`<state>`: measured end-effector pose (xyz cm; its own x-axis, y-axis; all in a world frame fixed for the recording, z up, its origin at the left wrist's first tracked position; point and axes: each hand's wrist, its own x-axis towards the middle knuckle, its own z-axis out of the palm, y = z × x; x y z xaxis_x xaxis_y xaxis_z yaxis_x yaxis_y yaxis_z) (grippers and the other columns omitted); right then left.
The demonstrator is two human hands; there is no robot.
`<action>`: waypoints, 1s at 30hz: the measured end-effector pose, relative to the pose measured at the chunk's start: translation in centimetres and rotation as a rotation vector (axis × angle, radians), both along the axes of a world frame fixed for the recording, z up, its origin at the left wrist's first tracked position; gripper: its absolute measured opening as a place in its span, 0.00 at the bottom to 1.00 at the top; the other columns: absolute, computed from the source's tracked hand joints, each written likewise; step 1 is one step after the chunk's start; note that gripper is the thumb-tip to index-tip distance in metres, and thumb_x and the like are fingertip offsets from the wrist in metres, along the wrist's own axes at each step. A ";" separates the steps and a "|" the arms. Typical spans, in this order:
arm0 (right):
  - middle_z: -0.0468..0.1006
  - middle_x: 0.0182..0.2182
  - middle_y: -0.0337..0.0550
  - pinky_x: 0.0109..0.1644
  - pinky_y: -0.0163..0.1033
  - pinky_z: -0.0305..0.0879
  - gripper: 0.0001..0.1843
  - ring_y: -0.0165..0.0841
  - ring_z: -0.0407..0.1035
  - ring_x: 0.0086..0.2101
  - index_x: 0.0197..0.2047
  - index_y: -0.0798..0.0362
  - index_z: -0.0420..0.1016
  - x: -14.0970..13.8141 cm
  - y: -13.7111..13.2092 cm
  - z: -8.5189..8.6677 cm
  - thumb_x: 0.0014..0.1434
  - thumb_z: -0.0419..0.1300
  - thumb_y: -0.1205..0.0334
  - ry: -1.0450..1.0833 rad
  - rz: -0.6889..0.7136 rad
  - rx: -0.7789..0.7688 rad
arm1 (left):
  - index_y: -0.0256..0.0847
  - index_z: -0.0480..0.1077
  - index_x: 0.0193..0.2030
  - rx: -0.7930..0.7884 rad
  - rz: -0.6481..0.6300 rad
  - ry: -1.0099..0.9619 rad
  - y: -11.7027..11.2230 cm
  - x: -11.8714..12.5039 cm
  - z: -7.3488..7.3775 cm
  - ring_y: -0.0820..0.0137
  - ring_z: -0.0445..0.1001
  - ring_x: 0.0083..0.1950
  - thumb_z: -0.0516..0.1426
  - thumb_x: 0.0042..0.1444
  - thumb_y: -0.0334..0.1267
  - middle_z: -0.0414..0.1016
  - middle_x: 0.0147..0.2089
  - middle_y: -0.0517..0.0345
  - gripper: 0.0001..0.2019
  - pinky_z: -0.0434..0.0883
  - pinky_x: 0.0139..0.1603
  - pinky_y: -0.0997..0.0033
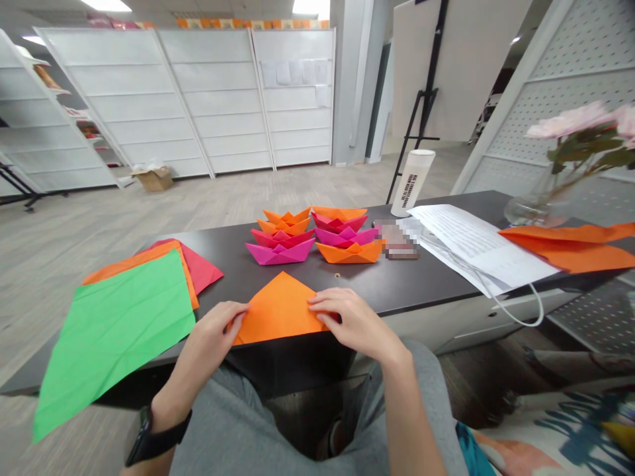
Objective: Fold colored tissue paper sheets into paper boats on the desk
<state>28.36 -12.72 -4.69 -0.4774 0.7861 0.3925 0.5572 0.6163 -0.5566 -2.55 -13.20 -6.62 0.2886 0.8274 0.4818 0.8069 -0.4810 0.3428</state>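
Observation:
A folded orange sheet of paper [280, 309], its peak pointing away from me, lies at the front edge of the dark table [225, 251]. My left hand [211, 337] pinches its left corner between thumb and fingers. On the opposite side, my right hand [354, 324] grips the right corner, fingers on top and thumb lower down. Just beyond the sheet stand two columns of folded paper boats, with a magenta boat [280, 252] and an orange boat [350, 252] nearest me. The sheet's underside is hidden.
Left of my hands, a green sheet [122, 317] overhangs the table edge, over orange and red paper [201, 268]. Rightward are a pixelated item [399, 239], a white cylinder [413, 182], printed pages [471, 241], a white cord [533, 317], orange paper [570, 248] and a flower vase [533, 205].

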 end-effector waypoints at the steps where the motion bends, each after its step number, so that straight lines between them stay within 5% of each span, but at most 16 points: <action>1: 0.79 0.53 0.43 0.64 0.50 0.62 0.17 0.39 0.70 0.55 0.51 0.47 0.79 0.3 -0.3 0.0 0.58 0.64 0.69 -0.008 0.041 -0.046 | 0.43 0.74 0.48 -0.029 -0.034 0.031 -0.4 -0.4 0.0 0.62 0.77 0.50 0.51 0.66 0.39 0.79 0.48 0.52 0.12 0.74 0.53 0.61; 5: 0.73 0.59 0.45 0.67 0.55 0.58 0.33 0.43 0.64 0.61 0.58 0.46 0.74 1.1 -0.3 -0.6 0.48 0.73 0.67 -0.021 0.085 -0.137 | 0.45 0.72 0.57 -0.026 -0.127 0.200 -1.5 -2.1 0.2 0.57 0.74 0.58 0.58 0.60 0.48 0.76 0.58 0.50 0.20 0.72 0.59 0.56; 8: 0.75 0.57 0.44 0.66 0.54 0.59 0.29 0.41 0.67 0.59 0.55 0.45 0.76 1.1 0.2 -1.3 0.50 0.70 0.72 -0.001 0.089 -0.128 | 0.47 0.71 0.60 0.009 -0.172 0.281 -2.0 -2.9 0.0 0.55 0.71 0.62 0.60 0.59 0.49 0.74 0.61 0.51 0.23 0.71 0.61 0.53; 15: 0.80 0.51 0.41 0.63 0.48 0.64 0.13 0.37 0.72 0.54 0.49 0.47 0.80 0.6 0.1 -0.3 0.64 0.59 0.66 0.090 0.078 -0.100 | 0.46 0.77 0.50 -0.070 -0.115 0.150 -2.3 -2.6 0.8 0.62 0.77 0.51 0.49 0.67 0.47 0.79 0.51 0.52 0.17 0.74 0.54 0.64; 20: 0.82 0.38 0.41 0.47 0.41 0.70 0.12 0.36 0.76 0.40 0.40 0.50 0.79 -0.5 0.8 0.0 0.68 0.53 0.63 0.120 -0.150 -0.069 | 0.45 0.77 0.48 -0.135 -0.061 0.106 -1.8 -2.3 1.7 0.62 0.78 0.47 0.53 0.63 0.53 0.80 0.46 0.53 0.18 0.75 0.49 0.64; 23: 0.79 0.35 0.41 0.47 0.40 0.68 0.10 0.35 0.74 0.37 0.38 0.51 0.78 -1.0 1.3 -0.5 0.66 0.55 0.64 0.142 -0.229 -0.039 | 0.45 0.77 0.47 -0.144 -0.010 0.061 -1.5 -2.0 1.9 0.63 0.79 0.44 0.51 0.65 0.52 0.81 0.44 0.54 0.18 0.75 0.46 0.65; 27: 0.75 0.37 0.42 0.47 0.41 0.69 0.06 0.35 0.72 0.39 0.41 0.51 0.77 -1.2 1.6 -1.2 0.62 0.59 0.66 0.140 -0.290 -0.046 | 0.44 0.76 0.45 -0.155 0.092 -0.022 -0.7 -1.5 1.7 0.63 0.80 0.42 0.51 0.65 0.49 0.82 0.43 0.55 0.16 0.76 0.45 0.65; 30: 0.71 0.43 0.43 0.48 0.41 0.70 0.14 0.35 0.71 0.41 0.50 0.51 0.74 -1.3 1.6 -1.5 0.60 0.61 0.68 0.152 -0.334 -0.058 | 0.42 0.74 0.42 -0.159 0.148 -0.065 0.2 -1.4 1.1 0.65 0.79 0.35 0.54 0.62 0.48 0.80 0.37 0.56 0.13 0.76 0.39 0.67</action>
<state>27.06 -11.13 -6.17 -0.1309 0.9118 0.3893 0.6306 0.3796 -0.6769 -3.96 -13.02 -5.51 0.1312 0.9253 0.3559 0.8382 -0.2952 0.4585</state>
